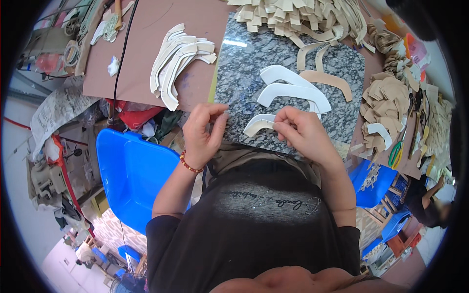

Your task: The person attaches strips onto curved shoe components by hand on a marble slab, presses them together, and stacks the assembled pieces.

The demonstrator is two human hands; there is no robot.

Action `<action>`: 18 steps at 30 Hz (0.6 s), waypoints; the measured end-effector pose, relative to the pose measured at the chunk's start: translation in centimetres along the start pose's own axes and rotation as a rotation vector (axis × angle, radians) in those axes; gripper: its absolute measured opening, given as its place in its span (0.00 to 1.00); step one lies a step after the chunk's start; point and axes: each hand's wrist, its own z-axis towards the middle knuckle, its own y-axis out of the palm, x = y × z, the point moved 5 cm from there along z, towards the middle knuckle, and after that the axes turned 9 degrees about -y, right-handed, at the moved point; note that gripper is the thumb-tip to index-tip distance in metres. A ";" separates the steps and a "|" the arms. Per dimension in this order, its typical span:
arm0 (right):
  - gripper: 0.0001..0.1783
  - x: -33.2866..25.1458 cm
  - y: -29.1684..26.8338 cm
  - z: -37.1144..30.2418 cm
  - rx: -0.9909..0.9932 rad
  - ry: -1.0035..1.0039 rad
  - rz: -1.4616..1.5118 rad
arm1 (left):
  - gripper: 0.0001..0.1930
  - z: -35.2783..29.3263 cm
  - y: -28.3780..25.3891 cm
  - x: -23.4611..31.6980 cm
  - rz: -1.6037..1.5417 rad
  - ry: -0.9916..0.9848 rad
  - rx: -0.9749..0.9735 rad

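Note:
My right hand pinches one end of a small curved cream strip, whose other end points left over the speckled stone slab. My left hand is raised at the slab's left edge, apart from the strip. Its thumb and forefinger are bent together, and anything between their tips is too small to make out. Just beyond my right hand lie white curved pieces, partly overlapping. A tan curved piece touches their far side.
A stack of cream curved strips lies on the brown tabletop at left. Heaped beige strips cover the slab's far edge. Right of it are more beige pieces and green-handled scissors. A blue bin stands below left.

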 end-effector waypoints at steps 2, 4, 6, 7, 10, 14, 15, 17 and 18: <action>0.08 0.6 0.4 0.7 0.014 -0.009 -0.072 | 0.10 -0.9 -0.2 -0.5 0.031 0.042 0.023; 0.08 0.8 0.7 1.0 0.033 -0.016 -0.144 | 0.10 -1.6 -0.3 -0.6 0.053 0.076 0.037; 0.08 0.7 0.8 1.1 0.052 -0.039 -0.203 | 0.10 -2.1 -0.3 -0.7 0.049 0.120 0.041; 0.08 0.8 0.8 1.2 0.050 -0.037 -0.204 | 0.10 -2.3 -0.2 -0.7 0.048 0.168 0.045; 0.08 0.6 0.9 1.5 0.031 -0.055 -0.212 | 0.12 -3.0 0.3 -0.7 0.041 0.228 0.015; 0.06 0.4 0.9 1.8 -0.021 0.004 -0.145 | 0.14 -3.1 1.0 -0.7 0.046 0.282 -0.041; 0.06 0.5 0.9 1.8 -0.031 0.027 -0.112 | 0.14 -3.1 1.2 -0.7 0.047 0.297 -0.053; 0.06 0.5 1.0 2.0 -0.034 0.018 -0.126 | 0.14 -3.0 1.3 -0.8 0.046 0.300 -0.054; 0.06 0.5 1.1 2.0 -0.038 0.007 -0.139 | 0.14 -3.0 1.3 -0.8 0.046 0.303 -0.055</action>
